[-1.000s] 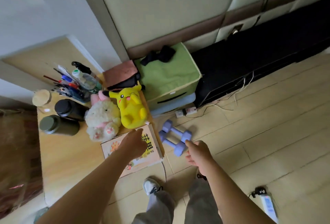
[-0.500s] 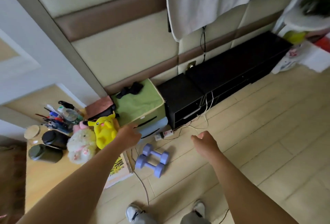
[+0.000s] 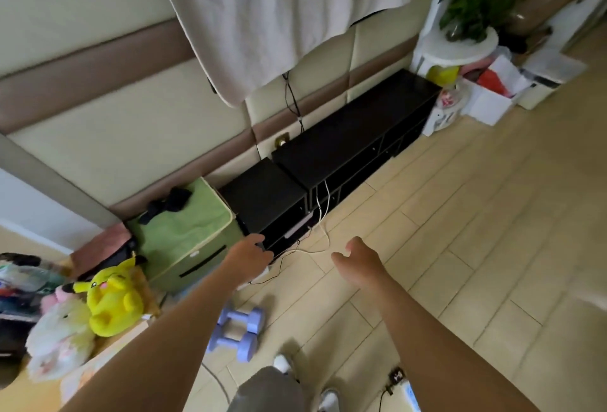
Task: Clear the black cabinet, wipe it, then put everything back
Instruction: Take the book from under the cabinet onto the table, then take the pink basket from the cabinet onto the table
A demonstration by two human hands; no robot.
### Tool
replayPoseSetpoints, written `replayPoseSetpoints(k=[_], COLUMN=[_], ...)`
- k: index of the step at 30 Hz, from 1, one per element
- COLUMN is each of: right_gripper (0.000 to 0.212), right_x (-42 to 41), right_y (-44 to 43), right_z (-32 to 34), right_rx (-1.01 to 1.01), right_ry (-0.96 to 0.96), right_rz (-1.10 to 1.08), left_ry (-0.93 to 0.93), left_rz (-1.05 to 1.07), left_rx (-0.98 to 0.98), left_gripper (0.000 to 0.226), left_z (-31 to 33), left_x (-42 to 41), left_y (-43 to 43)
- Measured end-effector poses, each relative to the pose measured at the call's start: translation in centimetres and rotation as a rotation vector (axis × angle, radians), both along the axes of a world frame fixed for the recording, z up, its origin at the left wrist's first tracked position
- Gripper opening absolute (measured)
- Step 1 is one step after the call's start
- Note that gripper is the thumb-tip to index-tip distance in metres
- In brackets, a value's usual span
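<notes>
The black cabinet (image 3: 354, 135), long, low and matte with flat box-like sections, is set against the padded wall. Its top is bare. Thin white cables (image 3: 323, 214) are draped down its front and trail onto the pale plank floor (image 3: 460, 247).

A green fabric box (image 3: 184, 234) is stood just beside the cabinet's left end, with a dark rag (image 3: 167, 203) laid on its lid. Beyond the box, a yellow plush (image 3: 111, 300) and a fluffy white plush (image 3: 59, 342) are seen on a wooden tabletop (image 3: 29, 395). Two lilac dumbbells (image 3: 236, 332) lie on the floor in front of the cabinet's left end.

A creased pale cloth (image 3: 279, 17) is hung above the cabinet. At its right end a round white stand (image 3: 456, 47) with a leafy plant (image 3: 473, 7) is placed.

The left hand (image 3: 249, 257) is held at the cabinet's near left corner, fingers loosely bent, nothing gripped; contact cannot be told. The right hand (image 3: 358, 262) is held over the floor before the cabinet, relaxed, thumb apart.
</notes>
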State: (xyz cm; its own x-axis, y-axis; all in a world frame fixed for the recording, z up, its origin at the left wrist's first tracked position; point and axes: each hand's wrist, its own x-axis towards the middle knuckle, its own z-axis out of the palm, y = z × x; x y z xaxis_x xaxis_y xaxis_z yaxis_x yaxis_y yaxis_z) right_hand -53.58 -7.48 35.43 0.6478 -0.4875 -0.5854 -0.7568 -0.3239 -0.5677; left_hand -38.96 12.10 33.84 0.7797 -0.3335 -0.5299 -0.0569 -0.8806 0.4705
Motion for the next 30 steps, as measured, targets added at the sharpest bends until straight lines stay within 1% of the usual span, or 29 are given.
replayPoseSetpoints(k=[2,6,7,9,11,14,19,22,24,27,30], right_gripper=[0.048,0.049,0.049,0.046,0.045,0.046,0.045,0.046,0.044,0.039,0.028], right_x=[0.9,3.6,4.4,6.2,8.2,11.0,15.1,16.6,17.7,19.6,22.4], right_y=[-0.8,-2.9,-3.6,-5.0,-6.2,-7.3,-8.3,-8.8,-9.4,-10.6,-11.3], right_z=[-0.4,-1.6,-1.9,-2.6,-3.2,-4.7,-7.3,-9.2,-10.9,-13.7,-17.8], right_rx=[0.004,0.013,0.014,0.018,0.023,0.043,0.084,0.082,0.047,-0.03,-0.14], right_ry=[0.003,0.021,0.029,0.045,0.073,0.118,0.173,0.197,0.22,0.23,0.139], right_rz=[-0.005,0.027,0.035,0.044,0.065,0.114,0.21,0.328,0.452,0.699,0.996], left_ry=[0.048,0.112,0.12,0.103,0.123,0.145,0.194,0.22,0.232,0.244,0.24], left_rz=[0.023,0.055,0.048,0.047,0.059,0.041,0.075,0.096,0.136,0.26,0.442], left_rx=[-0.017,-0.017,-0.006,-0.006,-0.02,0.008,0.021,0.039,0.022,-0.016,-0.003], left_gripper=[0.039,0.056,0.056,0.054,0.052,0.045,0.043,0.039,0.034,0.026,0.021], left_z=[-0.4,-3.4,-3.8,-3.9,-4.1,-5.8,-8.3,-10.4,-11.5,-13.7,-18.1], left_x=[0.9,4.3,5.2,6.6,8.4,11.0,14.0,14.6,14.6,14.0,13.3], left_y=[-1.4,-3.6,-4.3,-6.0,-7.9,-10.1,-12.2,-12.5,-12.3,-11.6,-11.1])
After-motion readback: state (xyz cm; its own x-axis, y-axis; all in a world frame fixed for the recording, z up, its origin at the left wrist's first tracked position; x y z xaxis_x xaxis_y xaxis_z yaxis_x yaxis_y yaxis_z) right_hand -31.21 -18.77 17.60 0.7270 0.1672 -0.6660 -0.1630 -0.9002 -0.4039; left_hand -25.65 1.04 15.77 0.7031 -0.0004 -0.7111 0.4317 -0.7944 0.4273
